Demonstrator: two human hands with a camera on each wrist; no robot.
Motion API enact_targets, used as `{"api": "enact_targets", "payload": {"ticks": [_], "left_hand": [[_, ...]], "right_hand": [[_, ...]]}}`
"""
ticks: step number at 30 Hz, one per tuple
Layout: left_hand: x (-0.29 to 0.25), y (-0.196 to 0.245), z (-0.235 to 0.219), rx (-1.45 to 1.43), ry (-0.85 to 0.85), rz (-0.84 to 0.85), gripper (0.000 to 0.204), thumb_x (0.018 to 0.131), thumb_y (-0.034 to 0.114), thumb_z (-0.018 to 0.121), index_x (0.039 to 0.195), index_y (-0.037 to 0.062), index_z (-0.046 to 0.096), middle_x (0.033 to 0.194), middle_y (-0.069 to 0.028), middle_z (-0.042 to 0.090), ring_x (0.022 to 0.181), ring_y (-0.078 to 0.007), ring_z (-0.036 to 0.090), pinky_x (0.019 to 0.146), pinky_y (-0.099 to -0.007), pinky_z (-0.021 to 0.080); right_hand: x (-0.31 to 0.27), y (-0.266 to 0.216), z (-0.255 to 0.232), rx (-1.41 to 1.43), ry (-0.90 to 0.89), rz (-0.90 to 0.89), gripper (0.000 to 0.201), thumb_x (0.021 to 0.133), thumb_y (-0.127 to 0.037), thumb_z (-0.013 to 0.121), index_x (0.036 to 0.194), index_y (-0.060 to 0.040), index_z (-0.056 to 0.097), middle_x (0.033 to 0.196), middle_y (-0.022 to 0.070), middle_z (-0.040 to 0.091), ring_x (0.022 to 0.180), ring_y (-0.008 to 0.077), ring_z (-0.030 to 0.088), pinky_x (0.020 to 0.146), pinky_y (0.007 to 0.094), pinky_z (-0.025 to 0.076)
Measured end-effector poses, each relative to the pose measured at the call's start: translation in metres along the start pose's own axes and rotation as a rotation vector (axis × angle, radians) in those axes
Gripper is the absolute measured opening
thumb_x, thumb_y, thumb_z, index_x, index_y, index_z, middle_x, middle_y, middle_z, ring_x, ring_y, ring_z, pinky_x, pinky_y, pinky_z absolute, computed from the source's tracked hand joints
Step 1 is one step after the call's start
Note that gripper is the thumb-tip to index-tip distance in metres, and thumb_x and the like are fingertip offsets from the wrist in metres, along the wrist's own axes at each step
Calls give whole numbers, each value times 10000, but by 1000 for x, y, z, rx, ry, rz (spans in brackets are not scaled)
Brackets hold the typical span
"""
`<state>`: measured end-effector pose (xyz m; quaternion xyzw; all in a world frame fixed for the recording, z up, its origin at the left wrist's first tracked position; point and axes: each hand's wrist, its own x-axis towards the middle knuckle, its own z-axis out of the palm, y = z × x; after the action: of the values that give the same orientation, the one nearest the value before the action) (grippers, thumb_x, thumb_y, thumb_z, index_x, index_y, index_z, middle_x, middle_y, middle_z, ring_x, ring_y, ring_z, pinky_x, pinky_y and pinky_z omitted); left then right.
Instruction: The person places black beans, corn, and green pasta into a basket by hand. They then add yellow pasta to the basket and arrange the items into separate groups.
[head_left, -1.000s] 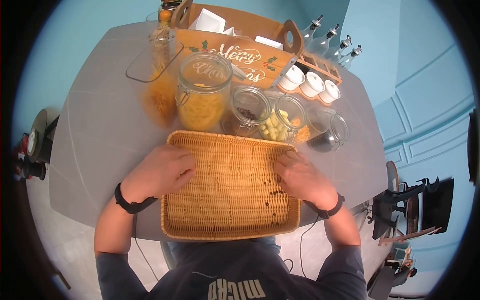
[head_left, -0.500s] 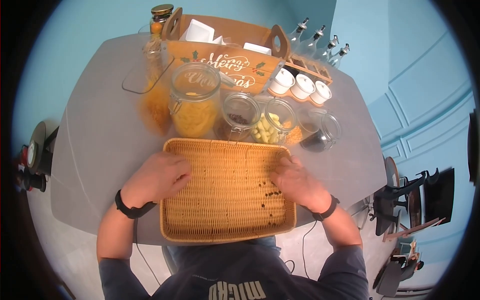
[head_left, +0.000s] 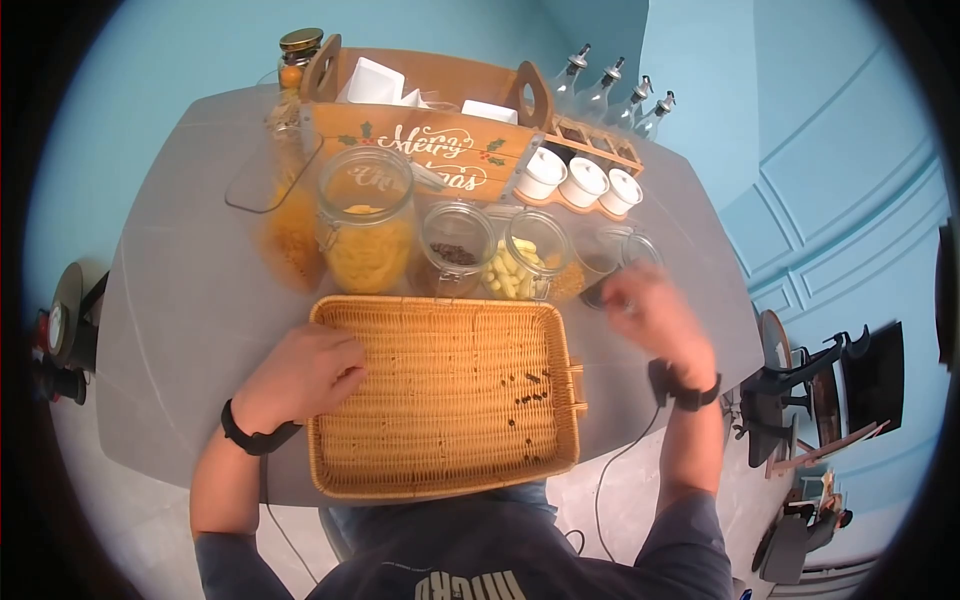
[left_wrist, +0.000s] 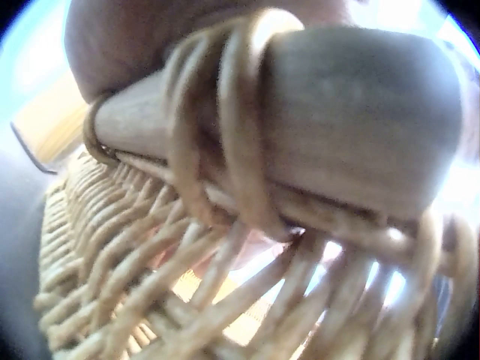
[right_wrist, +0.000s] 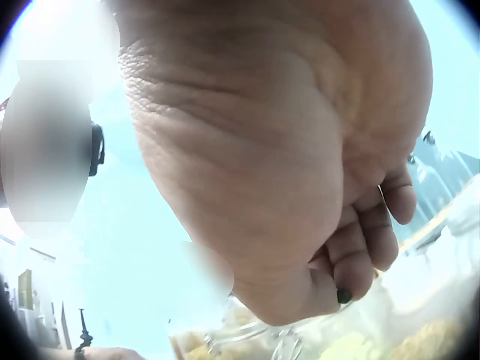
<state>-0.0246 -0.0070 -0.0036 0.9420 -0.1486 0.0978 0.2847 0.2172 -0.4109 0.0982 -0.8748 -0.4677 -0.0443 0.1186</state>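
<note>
My left hand [head_left: 303, 375] grips the left side of the woven basket [head_left: 420, 430], fingers curled over its rim. In the left wrist view the basket's wooden handle [left_wrist: 345, 120], bound with wicker loops, fills the upper part. Several small black beans [head_left: 530, 398] lie scattered at the right of the basket floor. My right hand [head_left: 660, 315] is raised beyond the basket's right edge, overlapping the tilted glass jar [head_left: 643, 247] with dark contents. Between its thumb and a fingertip it pinches one black bean [right_wrist: 343, 296], seen in the right wrist view.
Behind the basket stand a tall jar of pasta [head_left: 368, 250], a jar with dark pieces [head_left: 457, 250] and a jar of pale yellow pieces [head_left: 512, 272]. Farther back are a wooden crate [head_left: 430, 150], white lidded pots [head_left: 583, 182] and glass bottles [head_left: 594, 98].
My right hand has left the basket's right side and moved right and upward to the tilted jar. The left hand keeps its hold on the basket.
</note>
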Motion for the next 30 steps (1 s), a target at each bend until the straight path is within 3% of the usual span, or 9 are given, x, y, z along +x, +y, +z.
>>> {"api": "enact_targets", "payload": {"ticks": [4,6,10,13,15,17,20,23,30], "left_hand": [[0,2,-1,-5,1,-9,161,924,134,766,873,38,647,837,-141,662,827,-400,675,746,-517,537],[-1,1,-1,-11,2,-7,158,920,132,769,874,40,649,835,-139,663,827,-399,675,748,-517,538],[-3,-3,4,-9,14,-2,145,912,125,775,883,42,660,836,-135,665,828,-397,676,747,-511,539],[-4,-4,5,-7,11,-4,140,909,123,780,891,42,667,840,-134,666,827,-396,675,746,-508,540],[-2,-4,4,-4,11,-2,141,909,123,781,893,41,667,840,-134,664,825,-396,673,743,-506,539],[-2,-3,3,-3,14,1,143,910,123,781,893,41,665,838,-134,660,823,-397,672,739,-505,538],[-3,-5,4,-11,20,1,139,911,119,777,892,43,662,831,-134,652,819,-395,670,733,-506,533],[-3,-4,3,-13,33,15,139,912,118,776,892,45,660,828,-134,648,813,-396,668,725,-509,529],[-3,-5,2,-12,21,14,157,921,132,781,882,45,656,830,-134,651,813,-393,673,724,-508,533]], "right_hand": [[9,41,-38,66,180,330,155,899,-69,766,1042,-10,770,970,154,776,934,342,729,868,445,589],[9,66,-36,-23,203,322,182,923,-78,772,1090,-6,789,992,168,785,956,350,734,854,452,601],[8,55,-26,-104,186,359,217,933,-70,787,1141,-16,814,1040,178,797,1020,369,735,892,467,608],[1,16,-11,-67,113,181,246,899,-62,812,1139,-7,813,1050,177,801,1058,378,729,945,478,600],[-5,-8,6,-26,41,-129,238,850,-68,843,1082,-23,809,1059,146,773,1048,377,718,907,459,576],[-3,-43,21,-36,-140,-247,122,835,-65,802,955,-50,792,958,116,722,1065,330,682,916,445,537],[-15,-62,58,-200,-240,-300,47,828,-60,738,858,-84,766,872,83,660,1069,294,641,930,416,494],[-18,-67,71,-395,-341,-323,101,854,-90,713,856,-84,814,994,89,737,1147,271,651,1017,399,495],[-17,-69,92,-533,-480,-375,111,850,-107,722,853,-111,833,928,56,743,1061,255,667,980,369,470]]}}
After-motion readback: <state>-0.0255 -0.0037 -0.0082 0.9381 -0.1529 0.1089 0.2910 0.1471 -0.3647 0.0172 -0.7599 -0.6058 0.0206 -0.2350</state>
